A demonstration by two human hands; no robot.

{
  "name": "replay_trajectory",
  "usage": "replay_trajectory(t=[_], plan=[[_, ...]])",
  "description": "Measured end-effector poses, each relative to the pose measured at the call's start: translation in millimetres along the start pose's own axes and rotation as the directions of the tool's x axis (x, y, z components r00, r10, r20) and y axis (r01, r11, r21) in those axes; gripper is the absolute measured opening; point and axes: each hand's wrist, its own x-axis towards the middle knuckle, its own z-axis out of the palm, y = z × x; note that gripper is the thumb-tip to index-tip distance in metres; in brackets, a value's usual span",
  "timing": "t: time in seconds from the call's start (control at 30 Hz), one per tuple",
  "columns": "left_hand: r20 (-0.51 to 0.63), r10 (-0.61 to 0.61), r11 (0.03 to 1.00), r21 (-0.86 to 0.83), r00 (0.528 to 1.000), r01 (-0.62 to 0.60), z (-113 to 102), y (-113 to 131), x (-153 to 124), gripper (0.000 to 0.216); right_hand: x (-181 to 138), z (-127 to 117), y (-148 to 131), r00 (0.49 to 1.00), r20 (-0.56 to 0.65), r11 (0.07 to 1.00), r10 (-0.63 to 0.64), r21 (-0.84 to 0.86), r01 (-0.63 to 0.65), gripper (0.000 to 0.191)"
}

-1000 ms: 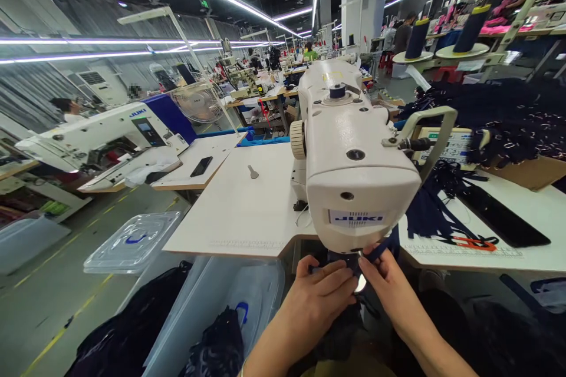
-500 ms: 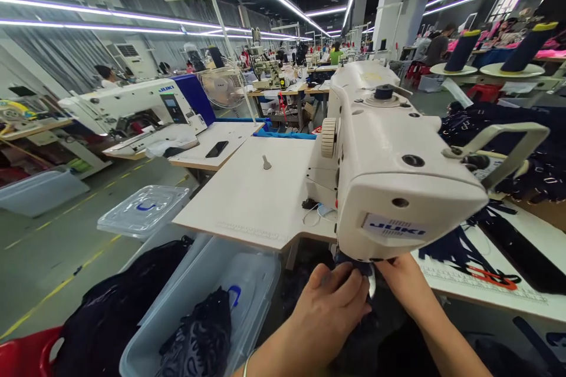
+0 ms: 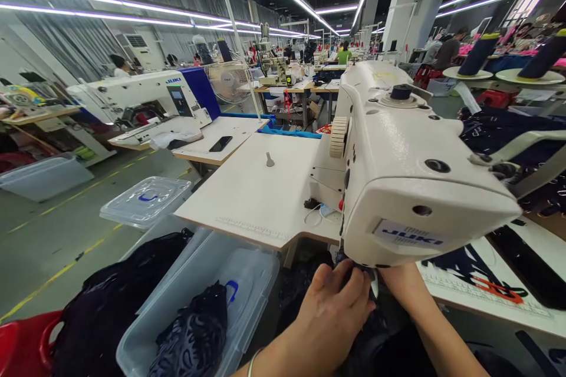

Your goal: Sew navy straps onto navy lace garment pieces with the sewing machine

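A white JUKI sewing machine [image 3: 424, 188] stands close in front of me, its head over both hands. My left hand [image 3: 329, 309] is closed, its fingers curled and pinching dark navy fabric [image 3: 370, 330] just below the machine's end. My right hand [image 3: 400, 283] reaches in from the other side under the head. Its fingers are hidden behind the machine, so what they hold does not show. A pale, curved piece [image 3: 375, 284] shows between the hands. The needle area is out of sight.
To the left, a clear plastic bin [image 3: 254, 306] holds navy lace fabric [image 3: 194, 330]. A grey metal piece [image 3: 269, 159] lies on the white tabletop [image 3: 247, 188]. Orange-handled scissors [image 3: 499, 290] and a dark phone-like slab [image 3: 530, 265] lie at right. Navy thread cones [image 3: 480, 54] stand behind.
The view has shifted slightly, so the machine appears larger and further right. Both hands keep nearly the same place beneath its head, the left still on the navy fabric.
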Motion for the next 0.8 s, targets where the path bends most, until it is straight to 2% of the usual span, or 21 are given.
replay_trajectory(t=[0.23,0.43,0.7,0.8], plan=[[-0.006,-0.017,0.998,0.055,1.000,0.017,0.1,2.8,0.7,0.031,6.0,6.9,1.7,0.996,-0.012,0.996,-0.085,-0.008,0.085,0.024],[-0.005,-0.037,0.998,0.060,0.999,0.038,0.0,3.6,0.9,0.032,8.5,4.7,4.0,0.993,0.036,0.993,-0.116,-0.002,0.116,0.021],[-0.019,-0.024,0.997,0.078,1.000,0.025,-0.6,3.8,2.4,0.031,8.2,0.2,7.7,0.995,0.093,0.999,-0.038,-0.011,0.039,0.026],[-0.011,-0.036,0.997,0.068,0.999,0.036,-0.7,3.7,1.9,0.031,6.4,2.5,3.7,0.995,0.097,1.000,-0.001,-0.015,0.002,0.022]])
